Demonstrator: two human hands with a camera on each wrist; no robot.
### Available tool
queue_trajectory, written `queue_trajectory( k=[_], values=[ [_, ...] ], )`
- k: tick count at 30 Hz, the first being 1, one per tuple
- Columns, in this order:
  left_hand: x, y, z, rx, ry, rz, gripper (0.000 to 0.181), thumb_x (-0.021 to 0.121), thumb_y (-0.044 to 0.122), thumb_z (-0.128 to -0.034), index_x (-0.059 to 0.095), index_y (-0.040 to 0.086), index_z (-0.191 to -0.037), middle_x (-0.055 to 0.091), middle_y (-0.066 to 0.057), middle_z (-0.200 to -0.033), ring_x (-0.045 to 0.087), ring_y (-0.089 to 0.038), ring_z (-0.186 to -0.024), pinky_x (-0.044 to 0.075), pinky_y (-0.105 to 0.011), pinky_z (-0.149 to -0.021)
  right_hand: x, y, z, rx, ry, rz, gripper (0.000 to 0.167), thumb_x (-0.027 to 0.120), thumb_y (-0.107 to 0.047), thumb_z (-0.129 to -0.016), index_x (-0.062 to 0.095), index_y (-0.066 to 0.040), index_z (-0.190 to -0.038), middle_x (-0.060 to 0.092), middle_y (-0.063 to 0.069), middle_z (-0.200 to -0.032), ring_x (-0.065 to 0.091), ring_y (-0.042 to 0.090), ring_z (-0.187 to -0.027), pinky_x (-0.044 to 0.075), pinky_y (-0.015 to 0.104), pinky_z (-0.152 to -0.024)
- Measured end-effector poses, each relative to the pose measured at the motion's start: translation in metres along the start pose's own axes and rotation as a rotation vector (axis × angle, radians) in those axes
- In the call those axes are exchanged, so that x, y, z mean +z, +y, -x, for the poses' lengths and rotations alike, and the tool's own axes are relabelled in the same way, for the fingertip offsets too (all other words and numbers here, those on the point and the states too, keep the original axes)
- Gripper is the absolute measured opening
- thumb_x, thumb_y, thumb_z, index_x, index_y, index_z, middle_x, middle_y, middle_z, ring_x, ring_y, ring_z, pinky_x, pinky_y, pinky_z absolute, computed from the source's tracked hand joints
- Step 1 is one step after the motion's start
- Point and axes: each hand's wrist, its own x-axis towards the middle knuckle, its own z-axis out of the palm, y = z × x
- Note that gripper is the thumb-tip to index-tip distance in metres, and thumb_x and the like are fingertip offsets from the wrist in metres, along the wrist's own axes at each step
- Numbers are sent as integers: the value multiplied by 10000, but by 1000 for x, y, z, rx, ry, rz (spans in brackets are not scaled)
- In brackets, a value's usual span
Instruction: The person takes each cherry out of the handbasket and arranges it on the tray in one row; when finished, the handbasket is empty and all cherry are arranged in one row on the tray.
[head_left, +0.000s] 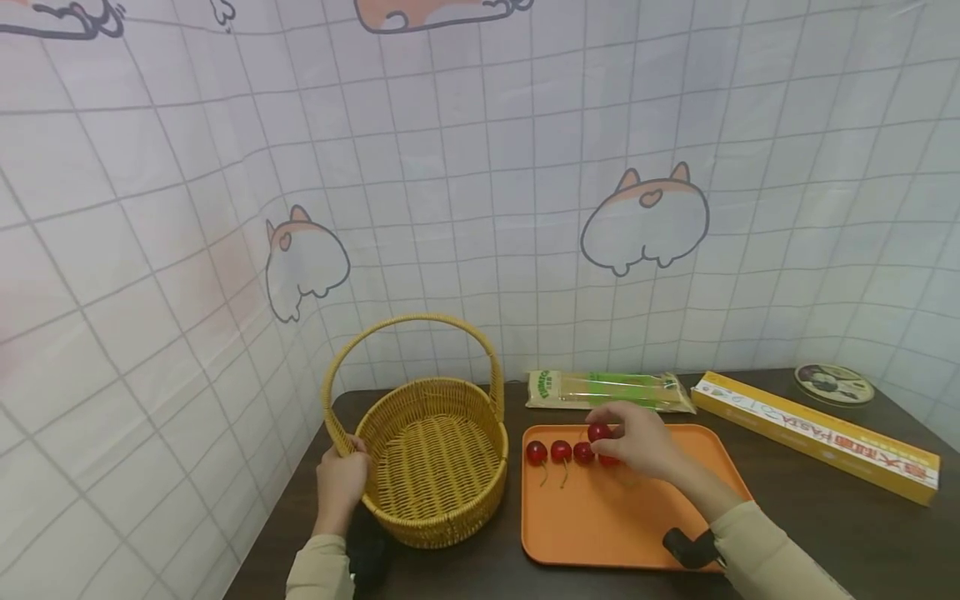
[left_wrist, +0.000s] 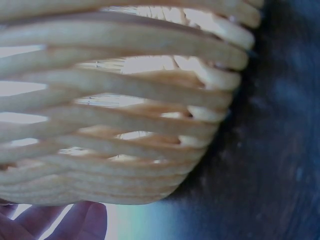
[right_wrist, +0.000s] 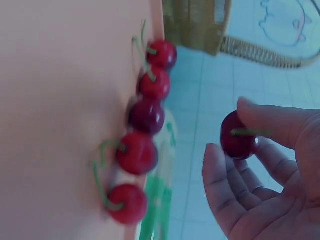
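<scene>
My right hand pinches a dark red cherry between thumb and fingers, above the orange tray. Below it, several cherries with green stems lie in a row along the tray's far side; the hand hides part of the row in the head view. A yellow woven basket with a tall arched handle stands left of the tray, and nothing lies inside it. My left hand grips the basket's left side at the foot of the handle. In the left wrist view, the basket's weave fills most of the picture, with fingertips at the lower left.
Behind the tray lies a clear and green noodle packet. A long yellow pasta box rests to the right, with a round tin-like item beyond it. A white gridded cloth hangs behind the dark table.
</scene>
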Motion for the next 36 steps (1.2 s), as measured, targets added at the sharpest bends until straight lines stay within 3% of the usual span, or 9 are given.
queue_trajectory(
  k=[8,13,19,28,36],
  values=[
    [0,-1,-1,-2,-1,-1,80,516,51,-761,575,83,-805,517,-30,-658,490,-229,-610,383,-335,-540,-26,30,8,34,58,71,341,759,-196,-831,661,-59,-1128,659,155,-1106,665,291,-902,529,331,-660],
    [0,-1,-1,-18,1,26,97,518,41,-750,575,70,-823,513,-30,-656,486,-225,-599,386,-335,-537,-37,46,12,92,47,118,353,751,-249,-843,658,-70,-1133,646,139,-1120,639,293,-938,529,367,-713],
    [-1,-1,-1,-37,4,51,107,522,29,-737,560,72,-827,507,-40,-677,487,-232,-619,388,-337,-543,-43,64,13,94,34,190,369,748,-244,-838,655,-44,-1134,653,137,-1092,619,242,-883,500,404,-734],
    [-1,0,-2,-33,-3,45,96,520,36,-744,564,68,-823,505,-28,-662,483,-225,-607,385,-335,-541,-50,87,20,246,-31,78,423,771,-178,-804,619,2,-1155,641,125,-1042,618,188,-749,518,333,-628],
    [0,-2,-2,-30,-15,16,121,525,35,-730,575,52,-839,498,-35,-671,476,-228,-614,377,-333,-536,-44,97,23,235,-50,85,424,810,-172,-765,626,-9,-1111,635,100,-1010,582,187,-749,506,318,-587]
  ],
)
